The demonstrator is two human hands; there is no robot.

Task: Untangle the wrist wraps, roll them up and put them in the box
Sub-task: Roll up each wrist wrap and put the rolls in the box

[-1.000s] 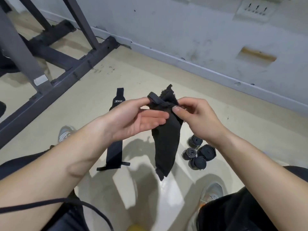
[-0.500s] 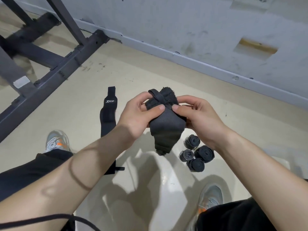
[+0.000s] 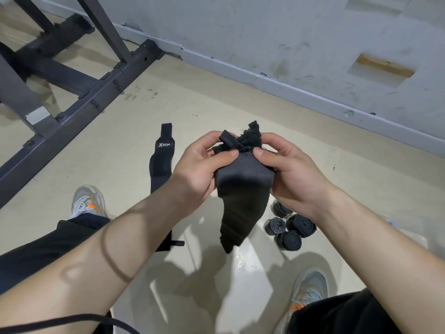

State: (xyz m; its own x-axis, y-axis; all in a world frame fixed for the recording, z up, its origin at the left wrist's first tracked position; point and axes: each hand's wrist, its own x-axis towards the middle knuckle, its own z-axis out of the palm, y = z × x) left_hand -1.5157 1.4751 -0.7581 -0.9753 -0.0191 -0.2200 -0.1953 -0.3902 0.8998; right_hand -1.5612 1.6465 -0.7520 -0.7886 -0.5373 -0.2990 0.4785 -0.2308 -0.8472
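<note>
I can read one marking only: a white brand logo, a large slanted X followed by smaller letters that look like "TEP", printed across the upper part of the black wrist wrap (image 3: pixel 160 162) lying flat on the floor (image 3: pixel 216 104). The small letters are slightly blurred.

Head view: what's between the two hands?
A black wrist wrap: the left hand and right hand both pinch its bunched top end, and its tail hangs free below. The head view shows this.

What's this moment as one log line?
wrist wrap: top end bunched, tail hanging | left hand: grips top | right hand: grips top | rolled wraps: on floor | flat wrap: on floor | box: unseen
</note>
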